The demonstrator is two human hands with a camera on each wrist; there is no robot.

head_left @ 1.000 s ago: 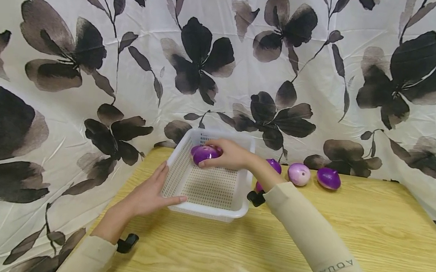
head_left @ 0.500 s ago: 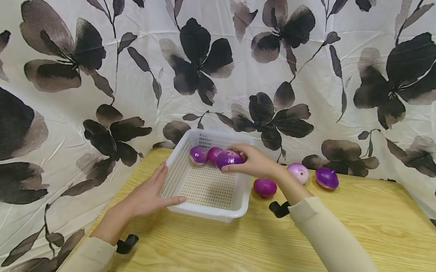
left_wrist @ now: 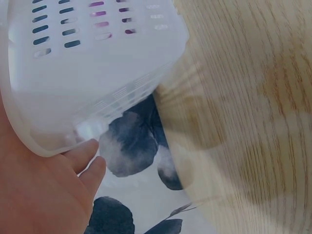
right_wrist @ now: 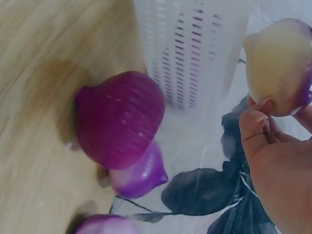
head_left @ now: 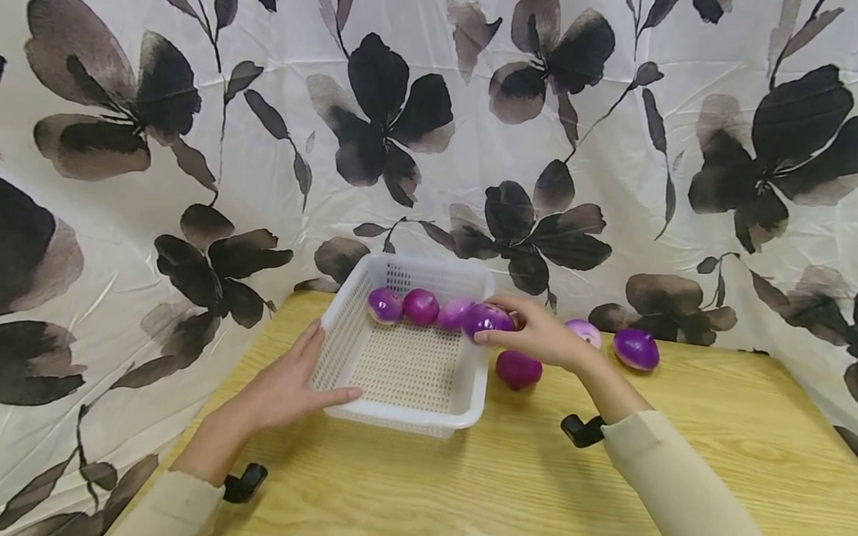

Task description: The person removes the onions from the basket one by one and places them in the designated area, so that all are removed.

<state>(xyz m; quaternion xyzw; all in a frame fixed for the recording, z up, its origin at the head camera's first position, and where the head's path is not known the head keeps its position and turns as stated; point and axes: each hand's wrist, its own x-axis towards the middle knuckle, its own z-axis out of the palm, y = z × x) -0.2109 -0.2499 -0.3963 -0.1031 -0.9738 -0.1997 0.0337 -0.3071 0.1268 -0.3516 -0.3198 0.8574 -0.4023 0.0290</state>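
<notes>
In the head view a white plastic basket stands on the table. My left hand holds its near left corner, thumb over the front rim and fingers along the outer left wall. My right hand grips a glossy purple onion over the basket's right rim. The right wrist view shows this onion's pale yellowish side, with thumb and fingers against it. Inside the basket, along the back, lie a purple-and-white onion, a magenta onion and a lilac onion, partly hidden by the held one.
Right of the basket, a magenta onion lies on the wooden table. Farther right are a pale onion, partly behind my right hand, and a dark purple onion. Another purple onion shows in the right wrist view. Floral cloth hangs behind.
My right hand has moved right with the purple onion, from over the basket's left back part to its right rim, uncovering the onions along the back. My left hand stays on the basket.
</notes>
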